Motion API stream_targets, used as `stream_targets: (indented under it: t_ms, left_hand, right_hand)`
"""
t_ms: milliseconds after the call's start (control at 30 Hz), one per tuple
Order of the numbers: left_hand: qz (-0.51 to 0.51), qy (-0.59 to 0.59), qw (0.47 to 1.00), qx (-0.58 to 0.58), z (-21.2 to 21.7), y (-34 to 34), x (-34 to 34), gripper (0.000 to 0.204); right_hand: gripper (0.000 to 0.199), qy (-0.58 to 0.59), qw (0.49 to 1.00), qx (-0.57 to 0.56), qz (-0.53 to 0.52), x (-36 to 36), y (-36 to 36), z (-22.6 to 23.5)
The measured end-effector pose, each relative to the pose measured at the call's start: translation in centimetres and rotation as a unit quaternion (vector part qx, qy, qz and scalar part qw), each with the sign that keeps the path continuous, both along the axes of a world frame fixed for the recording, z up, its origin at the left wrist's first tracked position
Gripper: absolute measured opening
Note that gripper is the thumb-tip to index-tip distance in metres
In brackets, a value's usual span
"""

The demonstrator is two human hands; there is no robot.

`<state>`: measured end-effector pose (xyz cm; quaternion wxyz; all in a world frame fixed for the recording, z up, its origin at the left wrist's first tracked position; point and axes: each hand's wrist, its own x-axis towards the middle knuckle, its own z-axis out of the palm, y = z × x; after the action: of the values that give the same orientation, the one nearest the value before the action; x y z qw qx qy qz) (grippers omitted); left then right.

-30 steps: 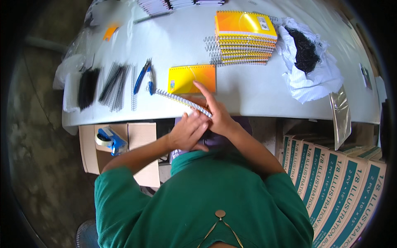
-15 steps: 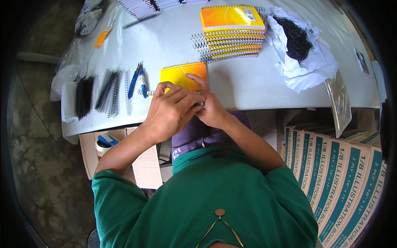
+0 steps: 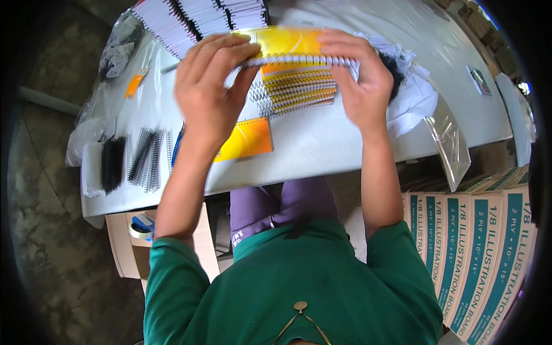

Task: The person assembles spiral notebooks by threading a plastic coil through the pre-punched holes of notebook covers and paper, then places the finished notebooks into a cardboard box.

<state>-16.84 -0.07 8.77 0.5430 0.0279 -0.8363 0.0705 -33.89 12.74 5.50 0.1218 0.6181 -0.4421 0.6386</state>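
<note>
My left hand (image 3: 210, 86) and my right hand (image 3: 365, 80) grip opposite ends of a yellow-orange spiral notebook (image 3: 290, 41), its coiled edge toward me. It is at the top of the stack of yellow spiral notebooks (image 3: 302, 92); whether it touches the stack I cannot tell. Some wire coils stick out from the stack's left side. Nearer me, another yellow-orange notebook (image 3: 253, 138) with holes along its far edge lies flat on the table, partly behind my left forearm. That forearm also hides most of the blue-handled pliers (image 3: 177, 146).
Loose dark spiral coils (image 3: 148, 160) and a black coil bundle (image 3: 113, 164) lie at left, near an orange tag (image 3: 135, 83). White-paged notebooks (image 3: 201, 23) fill the far left. Crumpled white paper (image 3: 417, 95) and a plastic sleeve (image 3: 448, 149) are at right, cartons (image 3: 471, 247) below.
Both hands have moved away from the near table edge, out to the stack, and spread apart onto a notebook there. The yellow notebook they were over now lies uncovered on the table.
</note>
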Motion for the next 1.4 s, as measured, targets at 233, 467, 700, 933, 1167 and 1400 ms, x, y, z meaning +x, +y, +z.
stream_targets:
  t_ms: [233, 467, 700, 933, 1167, 1400]
  left_hand:
    - [0.003, 0.015, 0.961, 0.277, -10.6, -0.4, -3.9, 0.029]
    - [0.055, 0.206, 0.807, 0.550, -12.6, 1.6, -5.8, 0.033]
    - [-0.012, 0.291, 0.761, 0.580, -13.3, 2.6, -7.1, 0.034]
    - [0.020, 0.307, 0.787, 0.535, -12.9, 2.4, -6.8, 0.039]
    - [-0.114, 0.059, 0.736, 0.665, -10.2, -5.6, -4.8, 0.064]
    - [-0.325, -0.236, 0.333, 0.853, -10.6, -11.6, -7.6, 0.087]
  right_hand:
    - [0.035, -0.319, 0.946, 0.038, 0.042, -3.7, -3.4, -8.8]
    - [0.031, -0.260, 0.930, 0.011, -0.260, 0.0, -5.1, -10.0]
    - [0.026, -0.278, 0.929, -0.016, -0.246, -0.2, -5.7, -10.1]
    - [0.028, -0.322, 0.925, -0.036, -0.200, -0.8, -5.5, -10.3]
    - [0.050, -0.415, 0.865, -0.015, -0.280, 0.9, -3.5, -11.3]
    - [0.073, -0.767, 0.635, 0.051, 0.076, 7.0, -3.2, -7.7]
